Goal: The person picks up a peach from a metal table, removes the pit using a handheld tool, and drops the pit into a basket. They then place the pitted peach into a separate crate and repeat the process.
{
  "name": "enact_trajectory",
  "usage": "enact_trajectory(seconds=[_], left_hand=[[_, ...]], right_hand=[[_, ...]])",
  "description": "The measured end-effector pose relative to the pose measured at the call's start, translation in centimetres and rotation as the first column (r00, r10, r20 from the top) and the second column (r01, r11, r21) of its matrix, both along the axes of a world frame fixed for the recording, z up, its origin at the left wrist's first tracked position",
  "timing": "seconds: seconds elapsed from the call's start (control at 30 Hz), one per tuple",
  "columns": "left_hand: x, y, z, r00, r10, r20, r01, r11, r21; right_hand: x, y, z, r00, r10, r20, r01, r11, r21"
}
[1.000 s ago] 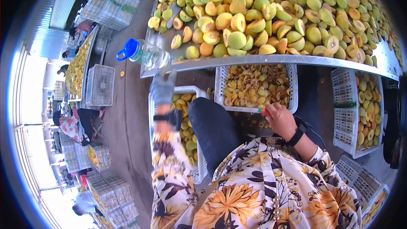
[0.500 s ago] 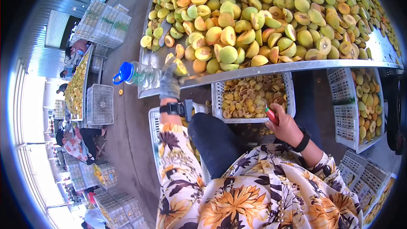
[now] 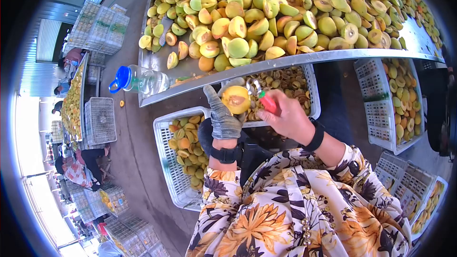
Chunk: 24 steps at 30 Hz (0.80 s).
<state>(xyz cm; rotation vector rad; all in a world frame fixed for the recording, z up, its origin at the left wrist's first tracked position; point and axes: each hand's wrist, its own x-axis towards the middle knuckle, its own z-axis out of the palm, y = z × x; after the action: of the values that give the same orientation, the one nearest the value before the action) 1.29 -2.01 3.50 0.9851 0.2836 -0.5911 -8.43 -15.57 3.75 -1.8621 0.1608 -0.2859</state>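
My left hand, in a grey glove, is closed around a yellow peach half with its cut face and brown centre turned up. My bare right hand grips a red-handled pitting tool with a green collar. The tool's curved, shiny metal end points at the peach half, close to its right edge. Both hands are in front of the metal table's edge, over a white crate of small brownish fruit pieces.
Peach halves are heaped on the metal table. A blue-capped water bottle lies at its left corner. White crates of fruit stand at lower left and right. Other people sit among stacked crates far left.
My left hand has come back from the table's edge with a peach half, toward my body. My right hand has moved left and up, bringing the pitting tool beside the fruit.
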Motion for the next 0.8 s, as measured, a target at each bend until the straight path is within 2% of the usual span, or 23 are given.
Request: enact_trajectory(seconds=[0.03, 0.07, 0.1, 0.13, 0.17, 0.2, 0.23, 0.3, 0.33, 0.37, 0.4, 0.43, 0.47, 0.5, 0.57, 0.6, 0.63, 0.7, 0.73, 0.77, 0.8], left_hand=[[-0.4, -0.3, 0.3, 0.995, 0.007, -0.098, -0.004, 1.000, 0.027], [0.1, 0.4, -0.9, 0.979, -0.189, -0.077, 0.183, 0.980, -0.079], [-0.2, 0.1, -0.9, 0.977, -0.195, -0.081, 0.189, 0.978, -0.083], [-0.5, -0.3, -0.7, 0.962, -0.273, 0.021, 0.273, 0.962, -0.015], [-0.8, -0.6, -0.7, 0.929, -0.351, 0.118, 0.346, 0.936, 0.062], [-1.1, -1.6, -1.1, 0.918, -0.306, 0.251, 0.274, 0.949, 0.154], [-1.1, -1.3, -0.9, 0.918, -0.308, 0.250, 0.277, 0.949, 0.154], [-0.9, -0.7, 0.1, 0.849, -0.517, 0.109, 0.509, 0.856, 0.091], [-1.4, -0.6, 0.4, 0.872, -0.459, 0.169, 0.465, 0.885, 0.008], [-2.1, -0.8, 0.3, 0.871, -0.461, 0.170, 0.466, 0.885, 0.009], [-3.0, -1.3, -0.1, 0.905, -0.337, 0.259, 0.352, 0.936, -0.012], [-3.8, -1.7, -0.7, 0.917, -0.205, 0.342, 0.233, 0.972, -0.043], [-4.3, -1.8, -2.0, 0.918, -0.125, 0.376, 0.137, 0.991, -0.004], [-4.3, -1.7, -2.5, 0.918, -0.123, 0.378, 0.135, 0.991, -0.003], [-4.2, -1.5, -3.2, 0.990, -0.016, 0.143, 0.018, 1.000, -0.012], [-3.8, -1.5, -3.7, 0.994, 0.063, 0.091, -0.057, 0.996, -0.061], [-3.6, -1.4, -4.1, 0.993, 0.066, 0.094, -0.060, 0.996, -0.061], [-3.3, -1.3, -4.2, 0.972, 0.153, 0.176, -0.161, 0.986, 0.032], [-3.4, -1.3, -4.1, 0.958, 0.153, 0.244, -0.169, 0.985, 0.044], [-3.6, -1.2, -3.8, 0.959, 0.149, 0.243, -0.165, 0.985, 0.046], [-3.8, -1.1, -3.3, 0.945, 0.099, 0.311, -0.129, 0.989, 0.076]], right_hand=[[0.0, -0.5, -0.1, 0.999, -0.024, -0.023, 0.024, 1.000, 0.005], [-0.1, -1.0, 0.4, 0.998, 0.013, -0.055, -0.013, 1.000, 0.009], [-0.1, -1.5, 0.9, 0.995, 0.049, -0.086, -0.048, 0.999, 0.016], [-0.1, -1.8, 0.7, 0.995, 0.042, -0.090, -0.041, 0.999, 0.013], [0.0, -2.0, 0.5, 0.991, 0.122, -0.049, -0.123, 0.992, -0.021], [0.0, -1.9, 0.2, 0.979, 0.204, -0.010, -0.205, 0.977, -0.057], [-0.1, -1.8, 0.1, 0.979, 0.202, -0.011, -0.202, 0.978, -0.057], [0.0, -1.5, -0.2, 0.968, 0.188, -0.164, -0.164, 0.975, 0.149], [0.4, -1.1, -1.2, 0.997, 0.081, 0.019, -0.082, 0.989, 0.119], [0.2, -1.1, -1.4, 0.997, 0.079, 0.022, -0.081, 0.990, 0.120], [0.1, -1.0, -0.5, 0.991, 0.078, -0.105, -0.024, 0.898, 0.440], [0.1, -0.8, 0.0, 0.967, 0.119, -0.223, 0.075, 0.708, 0.702], [0.1, 0.2, -0.5, 0.973, 0.088, -0.212, 0.102, 0.663, 0.742], [0.0, 1.0, -1.1, 0.973, 0.090, -0.211, 0.099, 0.663, 0.742], [-0.3, 2.1, -1.9, 0.969, 0.062, -0.237, 0.116, 0.739, 0.664], [-0.5, 1.9, -1.0, 0.952, 0.024, -0.306, 0.125, 0.880, 0.458], [-0.6, 1.9, -1.2, 0.953, 0.027, -0.303, 0.121, 0.881, 0.458], [-1.1, 1.5, -2.0, 0.990, -0.010, -0.141, 0.034, 0.984, 0.172], [-1.4, 1.4, -2.2, 0.998, -0.010, -0.058, 0.011, 1.000, 0.017], [-1.8, 1.4, -2.3, 0.998, -0.014, -0.059, 0.015, 1.000, 0.019], [-2.1, 1.3, -2.2, 0.997, 0.005, -0.081, -0.010, 0.998, -0.064]])
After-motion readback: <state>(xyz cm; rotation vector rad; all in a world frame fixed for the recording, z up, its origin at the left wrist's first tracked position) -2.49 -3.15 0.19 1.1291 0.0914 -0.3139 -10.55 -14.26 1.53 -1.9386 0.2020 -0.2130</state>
